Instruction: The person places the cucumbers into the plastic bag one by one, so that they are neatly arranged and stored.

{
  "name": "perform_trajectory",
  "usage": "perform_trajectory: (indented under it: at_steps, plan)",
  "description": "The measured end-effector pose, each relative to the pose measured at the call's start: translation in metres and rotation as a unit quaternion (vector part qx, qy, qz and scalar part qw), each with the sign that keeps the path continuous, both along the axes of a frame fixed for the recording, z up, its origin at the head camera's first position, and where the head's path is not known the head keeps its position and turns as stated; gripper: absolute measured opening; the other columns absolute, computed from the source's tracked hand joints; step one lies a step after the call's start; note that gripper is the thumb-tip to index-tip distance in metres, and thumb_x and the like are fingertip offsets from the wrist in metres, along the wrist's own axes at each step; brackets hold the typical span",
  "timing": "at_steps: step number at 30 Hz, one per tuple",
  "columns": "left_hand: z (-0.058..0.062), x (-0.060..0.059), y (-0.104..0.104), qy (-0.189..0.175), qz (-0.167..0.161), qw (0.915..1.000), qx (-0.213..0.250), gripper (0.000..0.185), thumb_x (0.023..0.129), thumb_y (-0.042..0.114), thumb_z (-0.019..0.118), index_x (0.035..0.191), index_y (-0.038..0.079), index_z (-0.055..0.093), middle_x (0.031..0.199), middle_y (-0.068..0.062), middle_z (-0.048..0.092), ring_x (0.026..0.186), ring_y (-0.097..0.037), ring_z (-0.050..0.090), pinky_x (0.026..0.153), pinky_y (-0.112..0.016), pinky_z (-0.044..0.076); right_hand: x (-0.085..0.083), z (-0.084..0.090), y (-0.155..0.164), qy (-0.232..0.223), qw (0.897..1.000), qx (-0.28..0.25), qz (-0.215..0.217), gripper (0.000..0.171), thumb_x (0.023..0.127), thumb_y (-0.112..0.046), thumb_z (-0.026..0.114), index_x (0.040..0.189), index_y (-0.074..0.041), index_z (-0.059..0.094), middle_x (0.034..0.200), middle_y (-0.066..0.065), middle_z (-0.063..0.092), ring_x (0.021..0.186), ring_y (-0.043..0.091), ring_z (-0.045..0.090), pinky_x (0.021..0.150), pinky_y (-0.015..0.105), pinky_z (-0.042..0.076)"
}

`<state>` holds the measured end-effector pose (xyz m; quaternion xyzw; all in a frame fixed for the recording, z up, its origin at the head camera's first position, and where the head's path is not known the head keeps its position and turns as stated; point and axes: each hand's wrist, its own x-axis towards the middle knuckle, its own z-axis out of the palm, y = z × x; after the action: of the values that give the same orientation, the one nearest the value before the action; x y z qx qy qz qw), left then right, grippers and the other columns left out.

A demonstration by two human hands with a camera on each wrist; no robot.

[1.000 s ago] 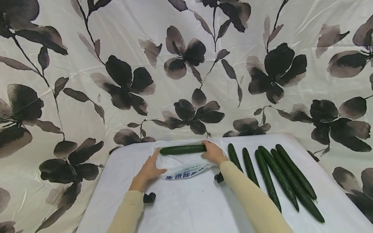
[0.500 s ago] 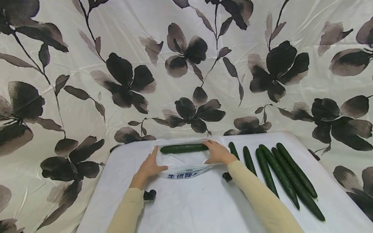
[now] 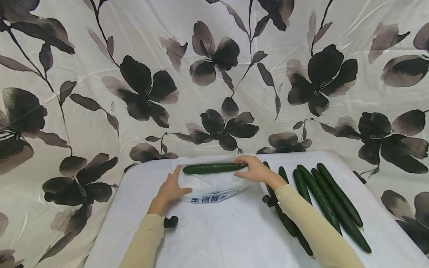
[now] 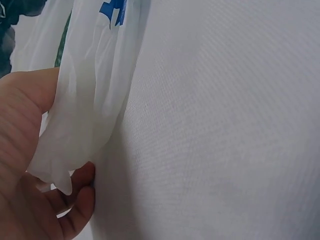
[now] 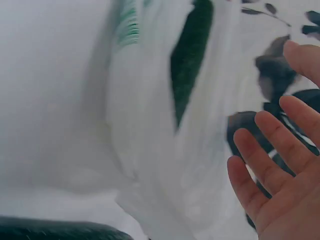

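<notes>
While holding the white bag in curled fingers of the left hand, spread its mouth around the cucumber lying crosswise within; with fingers of the right hand parted, gripping nothing, draw clear without snagging.

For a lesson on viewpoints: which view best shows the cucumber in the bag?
The head view: the cucumber shows nearly end to end. Left wrist shows only a sliver; right wrist, a part between folds of the bag.
</notes>
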<state>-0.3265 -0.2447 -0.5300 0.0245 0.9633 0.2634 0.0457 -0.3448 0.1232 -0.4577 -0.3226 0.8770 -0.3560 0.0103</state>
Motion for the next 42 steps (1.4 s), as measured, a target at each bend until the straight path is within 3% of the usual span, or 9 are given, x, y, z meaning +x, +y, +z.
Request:
perform_trajectory:
  at_steps: [4,9,17,29,42]
  plan:
    - [0.000,0.000,0.000,0.006,-0.001,1.0000,-0.002,0.115,0.077,0.052,0.078,0.157,0.015,0.005,0.149,-0.040,0.014,0.124,-0.063,0.034,0.096,-0.071,0.031,0.004,0.012,0.011,0.008,1.000,-0.021,-0.010,0.042,0.087,-0.022,0.075,0.124,-0.006,0.062,0.122,0.011,0.063,0.105,0.027,0.061,0.091,0.045,0.048]
    - [-0.002,0.001,-0.002,0.005,-0.004,1.0000,-0.002,0.116,0.076,0.051,0.078,0.157,0.012,0.004,0.150,-0.040,0.014,0.126,-0.063,0.031,0.097,-0.071,0.030,0.005,0.015,0.025,0.002,0.999,-0.025,-0.031,0.039,0.088,-0.023,0.074,0.123,-0.010,0.063,0.120,0.006,0.063,0.108,0.026,0.060,0.090,0.045,0.048]
    - [-0.005,0.001,-0.001,0.006,-0.001,1.0000,-0.001,0.116,0.077,0.048,0.079,0.157,0.012,0.004,0.153,-0.034,0.017,0.132,-0.059,0.025,0.100,-0.070,0.027,0.007,0.014,0.054,0.000,0.996,-0.041,-0.078,0.036,0.091,-0.018,0.070,0.122,-0.002,0.062,0.120,0.018,0.062,0.105,0.035,0.061,0.086,0.049,0.050]
    - [-0.008,0.001,0.000,0.015,0.007,0.9999,0.001,0.117,0.076,0.044,0.081,0.156,0.009,0.005,0.153,-0.031,0.021,0.134,-0.056,0.026,0.102,-0.068,0.027,0.014,-0.013,0.086,-0.035,0.987,-0.018,-0.154,0.038,0.092,-0.016,0.068,0.124,0.004,0.059,0.120,0.023,0.061,0.103,0.039,0.061,0.084,0.047,0.052]
    - [-0.011,0.001,0.000,0.015,0.008,0.9998,0.008,0.116,0.076,0.044,0.080,0.156,0.008,0.004,0.153,-0.032,0.020,0.134,-0.056,0.024,0.103,-0.067,0.026,0.029,-0.044,0.095,-0.089,0.970,-0.012,-0.226,0.049,0.090,-0.018,0.070,0.129,0.005,0.054,0.128,0.026,0.056,0.111,0.042,0.057,0.086,0.051,0.050]
